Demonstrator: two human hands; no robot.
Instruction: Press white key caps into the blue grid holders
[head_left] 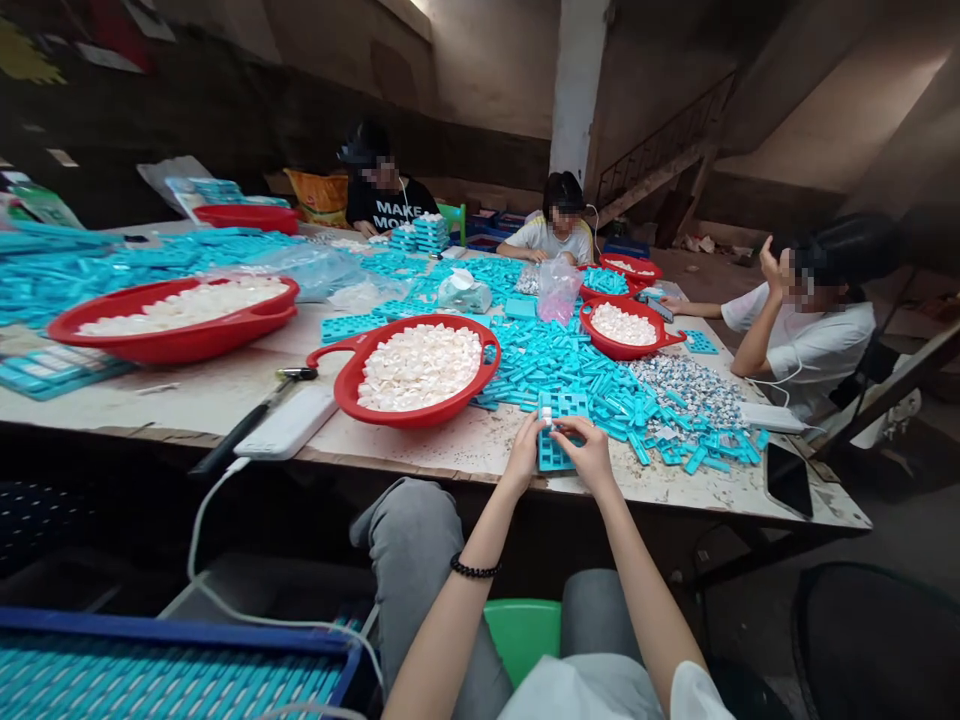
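A turquoise grid tray (564,404) with rows of square openings lies at the table's front edge. My left hand (525,452) grips its left side, fingers closed along the edge. Over the tray's middle, my right hand (587,452) has thumb and forefinger brought together; whatever they pinch is hidden or too small to make out. A white piece (547,412) sits in the tray's upper left, close to my left fingertips. Behind the tray spreads a heap of loose turquoise plastic parts (540,358). Left of it stands a red basin (345,385) filled with small white pieces (420,365).
More red basins (172,350) stand on the table (450,455). A hammer (251,420) and white power bank (289,425) lie at left, a phone (787,478) at right. Three people sit across and to the right. A blue crate (172,625) is below left.
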